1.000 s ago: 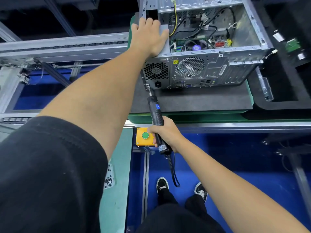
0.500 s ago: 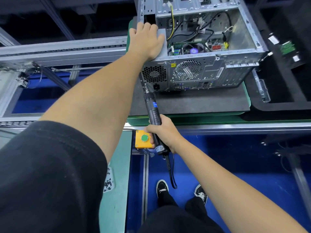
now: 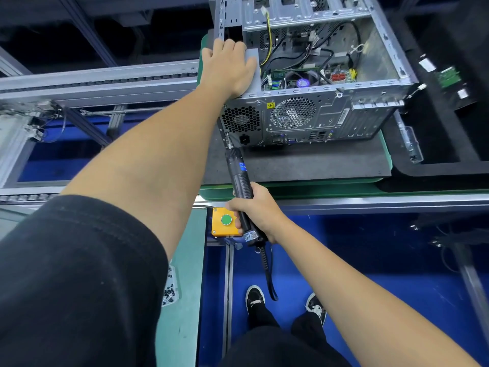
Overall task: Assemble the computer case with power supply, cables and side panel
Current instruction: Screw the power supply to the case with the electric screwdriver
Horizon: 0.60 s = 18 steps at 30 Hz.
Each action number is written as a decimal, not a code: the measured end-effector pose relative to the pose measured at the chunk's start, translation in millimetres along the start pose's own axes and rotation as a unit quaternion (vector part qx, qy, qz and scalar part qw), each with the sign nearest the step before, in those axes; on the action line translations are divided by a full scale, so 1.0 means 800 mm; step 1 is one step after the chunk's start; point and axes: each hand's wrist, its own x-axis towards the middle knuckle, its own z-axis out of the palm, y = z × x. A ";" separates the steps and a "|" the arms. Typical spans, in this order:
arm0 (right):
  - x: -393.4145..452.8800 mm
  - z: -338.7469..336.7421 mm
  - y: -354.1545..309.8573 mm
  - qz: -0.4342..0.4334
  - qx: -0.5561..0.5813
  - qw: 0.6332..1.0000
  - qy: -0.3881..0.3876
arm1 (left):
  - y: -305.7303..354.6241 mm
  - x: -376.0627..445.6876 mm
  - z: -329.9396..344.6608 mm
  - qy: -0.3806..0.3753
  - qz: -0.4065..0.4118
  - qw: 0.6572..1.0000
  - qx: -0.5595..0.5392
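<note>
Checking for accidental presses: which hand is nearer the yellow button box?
Right. The right hand, gripping the screwdriver, sits beside the yellow button box; the left hand rests far off, on the power supply.

Legible markings are few. A yellow triangular warning sign [image 3: 270, 105] is seen on the rear panel of the computer case [image 3: 312, 120], at about 10 o'clock from the round fan grille [image 3: 293, 113]; its symbol cannot be made out. A blue label [image 3: 243, 166] is borne on the barrel of the electric screwdriver [image 3: 239, 178]; white letters are present, with only "CO" readable at its edge. A white sticker [image 3: 250, 236] carrying a small square code is fixed near the tool's cord end, at 6 o'clock from the gripping right hand [image 3: 260, 211]; its print is too small to read. No brand name or number can be read elsewhere.
</note>
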 end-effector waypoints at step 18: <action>-0.003 0.000 -0.006 0.006 0.001 1.000 -0.006 | 0.002 -0.002 -0.002 -0.003 -0.001 1.000 0.001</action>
